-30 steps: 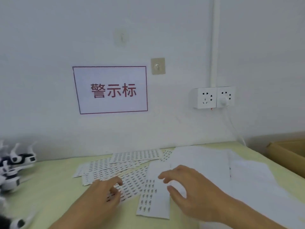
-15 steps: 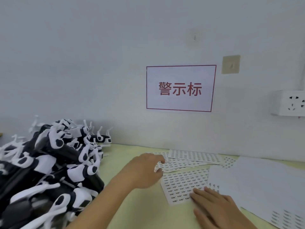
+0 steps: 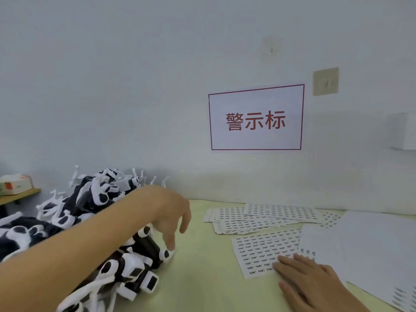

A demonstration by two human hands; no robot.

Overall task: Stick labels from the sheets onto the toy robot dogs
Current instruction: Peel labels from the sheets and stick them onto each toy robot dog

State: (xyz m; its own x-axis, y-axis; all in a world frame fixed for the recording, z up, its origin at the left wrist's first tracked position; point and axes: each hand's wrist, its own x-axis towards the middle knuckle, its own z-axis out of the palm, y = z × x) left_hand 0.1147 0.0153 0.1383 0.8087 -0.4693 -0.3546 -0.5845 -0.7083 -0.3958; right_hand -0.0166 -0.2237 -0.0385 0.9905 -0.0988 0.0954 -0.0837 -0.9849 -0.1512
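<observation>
left hand (image 3: 167,213) over toy dogs (image 3: 135,264); right hand (image 3: 308,280) flat on label sheet (image 3: 263,248)

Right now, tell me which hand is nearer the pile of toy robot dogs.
Left. The left hand hangs over the pile of toy robot dogs at its near edge; the right hand rests flat on a label sheet, apart.

A bare strip of the pale yellow-green table top (image 3: 202,266) runs between the heap of black-and-white plastic toy robot dogs (image 3: 74,212) on the left and the spread white label sheets (image 3: 265,251) on the right — a hand can pass there. The left forearm (image 3: 90,239) lies across the heap, and the white wall (image 3: 135,86) closes the far side.
</observation>
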